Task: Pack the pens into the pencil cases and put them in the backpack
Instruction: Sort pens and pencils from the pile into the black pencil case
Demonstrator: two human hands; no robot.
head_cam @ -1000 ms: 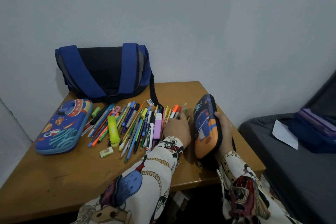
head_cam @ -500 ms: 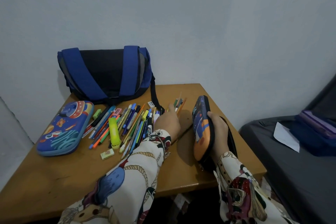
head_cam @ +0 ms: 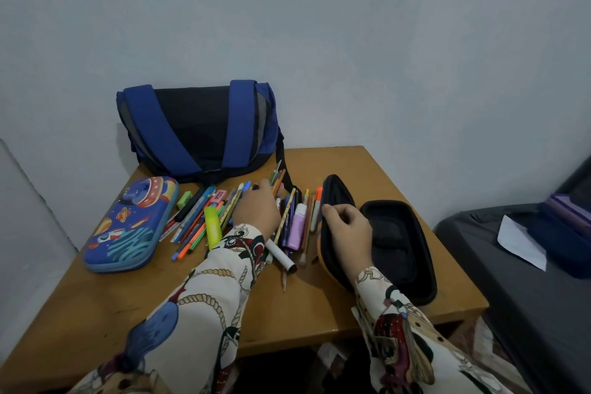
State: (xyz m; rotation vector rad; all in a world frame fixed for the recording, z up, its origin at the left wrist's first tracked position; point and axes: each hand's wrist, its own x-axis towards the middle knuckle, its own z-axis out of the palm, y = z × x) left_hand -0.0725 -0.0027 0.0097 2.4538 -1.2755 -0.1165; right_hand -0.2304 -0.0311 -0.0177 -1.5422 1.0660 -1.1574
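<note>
Just starting. Black pencil case (head_cam: 399, 246) open on table (head_cam: 96, 313), held up by right hand (head_cam: 347, 230). Left hand (head_cam: 256, 211) grabbing pens (head_cam: 198, 221) from pile. Blue pencil case (head_cam: 128, 224) still closed. Backpack (head_cam: 198, 128) waiting behind, nothing packed yet.

Blue-and-black backpack (head_cam: 198, 128); space-patterned blue pencil case (head_cam: 129, 224).

Open black pencil case (head_cam: 396, 243), scattered pens (head_cam: 204, 217), blue backpack (head_cam: 198, 128)
</note>
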